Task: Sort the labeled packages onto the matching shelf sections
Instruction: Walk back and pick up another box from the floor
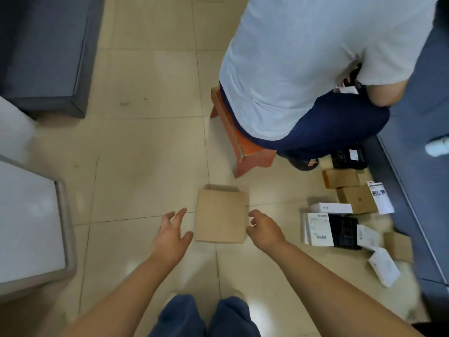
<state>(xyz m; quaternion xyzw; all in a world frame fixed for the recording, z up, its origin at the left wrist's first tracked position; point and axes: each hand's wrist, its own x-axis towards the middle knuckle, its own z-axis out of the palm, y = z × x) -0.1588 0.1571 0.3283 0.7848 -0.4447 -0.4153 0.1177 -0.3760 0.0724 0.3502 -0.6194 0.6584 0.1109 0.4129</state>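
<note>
A plain brown cardboard box [220,216] lies flat on the beige floor tiles straight ahead of me. My left hand [172,233] hovers just left of the box, fingers spread, thumb near its lower left corner. My right hand [264,228] is at the box's right edge, fingers curled loosely, holding nothing. A cluster of other packages lies to the right: a black parcel with a white barcode label [330,230], a white box [331,207], two small brown boxes [341,178] [357,199], and white packets [384,266].
A person in a light shirt [303,64] sits on an orange stool [239,139] behind the box. Dark blue-grey units stand at the right [422,166] and top left [41,54]. A light grey surface [26,222] is at my left.
</note>
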